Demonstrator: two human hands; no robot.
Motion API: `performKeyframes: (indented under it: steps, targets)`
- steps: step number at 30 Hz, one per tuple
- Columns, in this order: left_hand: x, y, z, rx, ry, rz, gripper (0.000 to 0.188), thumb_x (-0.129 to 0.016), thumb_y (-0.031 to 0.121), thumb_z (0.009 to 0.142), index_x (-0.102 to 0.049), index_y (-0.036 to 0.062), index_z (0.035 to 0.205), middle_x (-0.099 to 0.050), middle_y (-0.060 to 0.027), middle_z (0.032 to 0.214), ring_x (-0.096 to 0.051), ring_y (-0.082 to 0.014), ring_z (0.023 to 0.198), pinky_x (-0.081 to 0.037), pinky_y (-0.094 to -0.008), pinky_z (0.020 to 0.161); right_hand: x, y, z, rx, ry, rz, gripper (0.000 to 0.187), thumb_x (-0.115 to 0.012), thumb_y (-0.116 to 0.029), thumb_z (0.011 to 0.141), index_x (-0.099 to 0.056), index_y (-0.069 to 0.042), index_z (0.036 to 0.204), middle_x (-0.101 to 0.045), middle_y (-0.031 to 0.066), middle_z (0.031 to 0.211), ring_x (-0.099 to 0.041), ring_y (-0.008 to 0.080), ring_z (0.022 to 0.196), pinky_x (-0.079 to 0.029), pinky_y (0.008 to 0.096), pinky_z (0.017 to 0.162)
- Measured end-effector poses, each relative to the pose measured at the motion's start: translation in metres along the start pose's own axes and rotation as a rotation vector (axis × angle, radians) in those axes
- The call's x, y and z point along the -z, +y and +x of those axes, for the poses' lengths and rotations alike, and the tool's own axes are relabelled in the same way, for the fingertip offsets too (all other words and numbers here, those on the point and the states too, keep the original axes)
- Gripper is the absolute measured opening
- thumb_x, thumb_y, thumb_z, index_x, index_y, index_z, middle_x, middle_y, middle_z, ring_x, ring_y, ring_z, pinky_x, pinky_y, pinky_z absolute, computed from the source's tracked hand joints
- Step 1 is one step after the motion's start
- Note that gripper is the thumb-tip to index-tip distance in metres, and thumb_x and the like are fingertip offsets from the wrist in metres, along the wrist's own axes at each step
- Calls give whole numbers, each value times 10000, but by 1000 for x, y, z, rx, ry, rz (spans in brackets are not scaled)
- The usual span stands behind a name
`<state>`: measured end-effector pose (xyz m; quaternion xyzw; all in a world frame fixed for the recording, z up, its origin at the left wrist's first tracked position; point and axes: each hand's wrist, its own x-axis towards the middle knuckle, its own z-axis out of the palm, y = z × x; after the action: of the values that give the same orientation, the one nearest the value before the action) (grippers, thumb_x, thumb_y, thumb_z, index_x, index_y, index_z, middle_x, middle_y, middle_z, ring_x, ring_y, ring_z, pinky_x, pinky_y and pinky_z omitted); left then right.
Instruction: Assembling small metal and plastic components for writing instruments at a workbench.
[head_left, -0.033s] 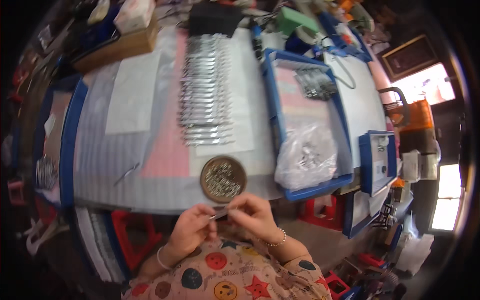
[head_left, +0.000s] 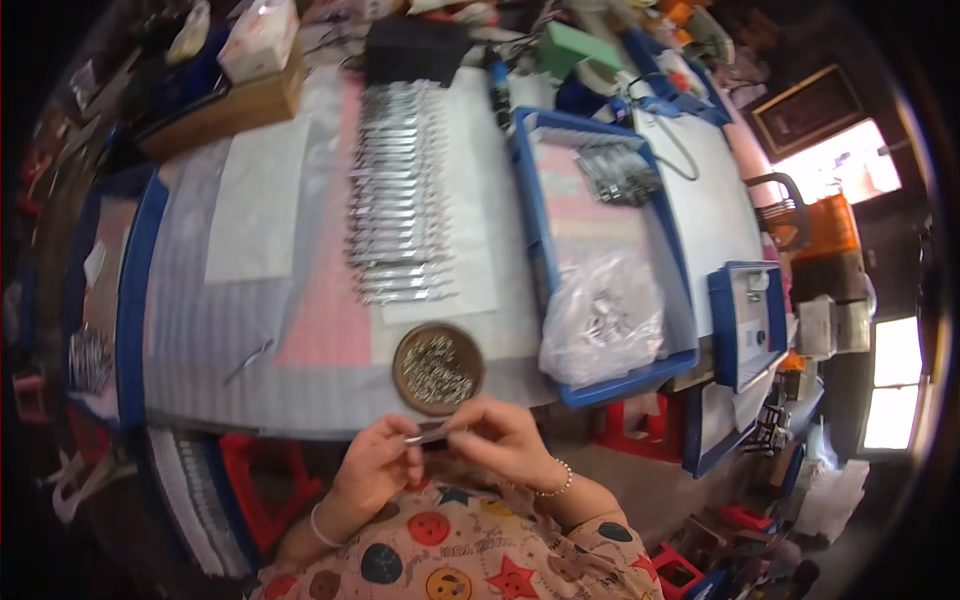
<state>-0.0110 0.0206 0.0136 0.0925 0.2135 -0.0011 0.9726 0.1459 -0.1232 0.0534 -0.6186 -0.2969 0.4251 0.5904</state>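
Note:
Pinched between both sets of fingers is a small slim silvery metal piece (head_left: 428, 436), held just off the table's near edge; its exact kind is too blurred to tell. My left hand (head_left: 375, 460) closes on one end, and my right hand (head_left: 503, 440) grips the other. Right above them on the table stands a round brown bowl (head_left: 402, 390) full of tiny shiny metal parts. Farther back, a long row of slim silvery metal pieces (head_left: 400, 190) lies side by side on white and pink sheets.
A blue tray (head_left: 530, 200) on the right holds a clear plastic bag (head_left: 605, 320) of small parts and a metal bundle (head_left: 618, 172). Another blue tray (head_left: 140, 290) stands at the left. A tweezer-like tool (head_left: 248, 362) lies on the table. Red stools (head_left: 265, 490) are below.
The view has shifted slightly, so the table and its things appear a little lower and more to the left. Both hands keep their hold on the metal piece.

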Motion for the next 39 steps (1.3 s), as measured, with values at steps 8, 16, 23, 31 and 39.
performKeyframes:
  steps: [8, 16, 23, 31, 39]
  targets:
    - [-1, 11, 7, -154, -34, 9, 171, -609, 146, 878, -512, 14, 927, -511, -87, 798, -528, -190, 701, -456, -279, 538, 93, -108, 29, 221, -1, -609, 151, -657, -29, 796, -626, 6, 940, -643, 86, 874, -619, 177, 771, -486, 282, 688]
    - [-11, 8, 7, -245, -82, 193, 125, -563, 65, 884, -573, -32, 963, -578, -154, 931, -591, -249, 846, -501, -331, 735, 270, -46, 193, 192, 429, -1596, 141, -560, -88, 783, -625, -34, 896, -633, 160, 936, -636, 316, 788, -510, 401, 680]
    - [-11, 12, -7, -151, -26, 280, 127, -552, 88, 906, -546, 16, 1010, -597, -121, 926, -581, -238, 897, -478, -373, 837, 287, 14, 263, -108, 611, -1920, 139, -577, -111, 771, -707, -82, 811, -679, 94, 880, -638, 211, 876, -545, 344, 683]
    - [-23, 22, -3, -217, 53, 268, 143, -553, 72, 898, -544, -4, 1019, -588, -104, 895, -573, -207, 826, -479, -353, 801, 305, -5, 260, -48, 629, -1707, 162, -590, -146, 738, -703, -51, 803, -671, 181, 882, -656, 319, 843, -538, 400, 716]
    - [-22, 12, -9, -151, -1, 258, 147, -547, 81, 900, -542, -7, 1018, -586, -112, 888, -577, -216, 828, -488, -356, 771, 320, -61, 215, -36, 640, -1112, 237, -604, -194, 699, -616, 24, 792, -639, 222, 812, -625, 347, 778, -482, 405, 710]
